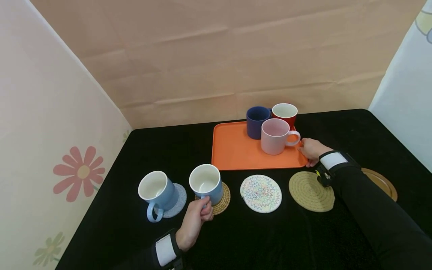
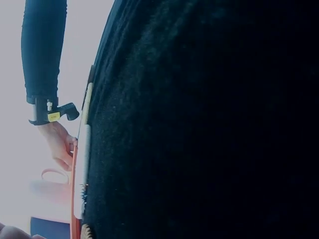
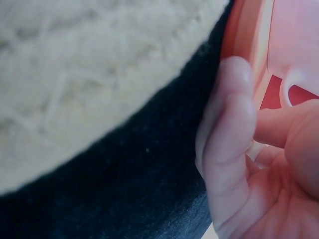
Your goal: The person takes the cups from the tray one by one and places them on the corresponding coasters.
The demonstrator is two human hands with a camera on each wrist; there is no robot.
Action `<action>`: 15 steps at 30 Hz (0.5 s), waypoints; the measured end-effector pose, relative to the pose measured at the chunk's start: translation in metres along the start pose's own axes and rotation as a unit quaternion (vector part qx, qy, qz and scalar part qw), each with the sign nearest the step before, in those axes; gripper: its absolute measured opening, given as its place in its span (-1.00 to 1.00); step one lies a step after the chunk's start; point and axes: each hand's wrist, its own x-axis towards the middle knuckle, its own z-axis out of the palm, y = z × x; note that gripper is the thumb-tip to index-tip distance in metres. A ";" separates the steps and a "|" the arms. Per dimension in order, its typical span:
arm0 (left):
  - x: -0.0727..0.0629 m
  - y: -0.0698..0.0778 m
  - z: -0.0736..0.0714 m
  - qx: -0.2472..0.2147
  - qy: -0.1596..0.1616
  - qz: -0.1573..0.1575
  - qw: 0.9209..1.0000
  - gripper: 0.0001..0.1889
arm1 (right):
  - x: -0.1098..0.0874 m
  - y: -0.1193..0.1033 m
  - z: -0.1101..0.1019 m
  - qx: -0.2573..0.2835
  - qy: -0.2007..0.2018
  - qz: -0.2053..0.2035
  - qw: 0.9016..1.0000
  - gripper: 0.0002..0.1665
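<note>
On the black bench (image 1: 256, 240), taking 12 o'clock as the far side, the left hand (image 1: 197, 221) has a narrow grip. Its fingers are curled around the handle of a light blue mug (image 1: 206, 183), which is upright above a brown woven coaster (image 1: 224, 202); whether the two are touching, I cannot tell. This handle points towards 6 o'clock.

At 9 o'clock from this mug there is a second light blue mug (image 1: 156, 189), over a pale blue coaster (image 1: 180, 200), with its handle also towards 6 o'clock.

The right hand (image 1: 312, 149) is at the 3 o'clock edge of the orange tray (image 1: 233, 150). Its grip is narrow too: the fingers are bent and hold the rim.

In the tray, a pink mug (image 1: 274, 140) stands at 2 o'clock from the middle, its handle near the right hand. A dark blue mug (image 1: 255, 123) is at 12 o'clock, and a red mug (image 1: 285, 112) between 1 and 2 o'clock, partly hidden.

At 6 o'clock from the tray lies a white patterned coaster (image 1: 261, 194). At 3 o'clock from this coaster is a straw mat (image 1: 310, 191), and farther the same way a brown round board (image 1: 384, 183), partly covered by the right sleeve (image 1: 374, 213).
</note>
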 end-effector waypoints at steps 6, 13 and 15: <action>-0.001 -0.005 -0.001 0.001 0.004 -0.003 1.000 -0.53 | 0.000 -0.001 0.000 -0.004 -0.003 -0.003 1.000 -0.54; 0.000 -0.005 0.000 -0.003 0.003 0.008 1.000 -0.51 | 0.001 0.001 0.000 -0.004 0.002 -0.007 1.000 -0.57; 0.001 -0.005 0.000 -0.003 0.003 0.010 1.000 -0.50 | 0.001 0.002 0.000 -0.002 0.002 -0.006 1.000 -0.57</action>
